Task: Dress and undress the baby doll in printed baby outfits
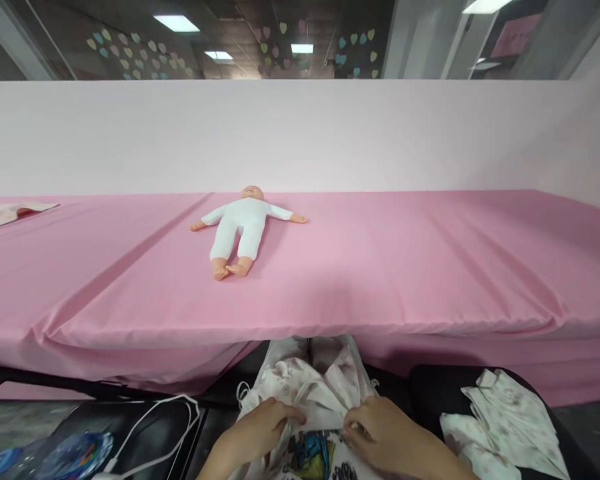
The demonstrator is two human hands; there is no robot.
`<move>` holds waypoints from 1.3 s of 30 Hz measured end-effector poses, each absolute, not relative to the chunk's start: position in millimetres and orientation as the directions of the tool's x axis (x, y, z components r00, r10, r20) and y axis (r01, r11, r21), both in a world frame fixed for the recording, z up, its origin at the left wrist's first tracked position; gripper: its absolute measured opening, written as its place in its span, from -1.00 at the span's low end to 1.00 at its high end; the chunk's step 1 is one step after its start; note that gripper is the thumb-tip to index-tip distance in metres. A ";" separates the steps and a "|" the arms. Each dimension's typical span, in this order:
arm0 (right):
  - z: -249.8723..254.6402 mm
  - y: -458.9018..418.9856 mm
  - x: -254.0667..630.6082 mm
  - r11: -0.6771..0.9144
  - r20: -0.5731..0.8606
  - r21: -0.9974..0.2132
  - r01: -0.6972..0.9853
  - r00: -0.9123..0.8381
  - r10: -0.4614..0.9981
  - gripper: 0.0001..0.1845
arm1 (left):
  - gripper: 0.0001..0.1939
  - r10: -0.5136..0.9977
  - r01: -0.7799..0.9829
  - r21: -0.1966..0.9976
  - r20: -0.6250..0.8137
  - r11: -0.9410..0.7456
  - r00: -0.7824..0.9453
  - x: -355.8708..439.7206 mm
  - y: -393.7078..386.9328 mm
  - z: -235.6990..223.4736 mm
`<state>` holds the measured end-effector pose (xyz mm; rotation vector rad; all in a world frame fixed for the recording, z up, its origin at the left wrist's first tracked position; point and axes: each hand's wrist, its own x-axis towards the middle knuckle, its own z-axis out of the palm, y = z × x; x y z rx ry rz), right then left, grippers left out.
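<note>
Across my lap lies a bunched white baby garment [295, 380] with a faint small print and thin ties at its sides. My left hand [267, 430] is closed on its near left edge, fingers curled into the fabric. On the near right edge, my right hand [377, 427] pinches the same cloth, thumb and fingers together. Between the hands a pale strip of the fabric stretches above my printed shirt [313, 457]. Beyond, a baby doll [243, 223] in a white bodysuit lies on its back on the pink-covered table [380, 267], arms spread, feet toward me.
On a black chair at right sits a folded white printed cloth [510, 420]. At lower left, a black seat holds a plastic bottle [70, 457] and a white cable [180, 433]. A beige cloth [10, 215] lies at the table's far left. Behind stands a white wall [300, 133].
</note>
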<state>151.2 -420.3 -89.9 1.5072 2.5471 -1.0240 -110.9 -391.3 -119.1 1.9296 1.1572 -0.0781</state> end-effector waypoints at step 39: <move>79.2 -384.4 139.3 0.709 0.506 0.337 0.620 -0.754 0.418 -0.70 | -0.73 0.282 0.546 -0.311 0.603 -0.778 0.746 -83.3 -353.4 67.3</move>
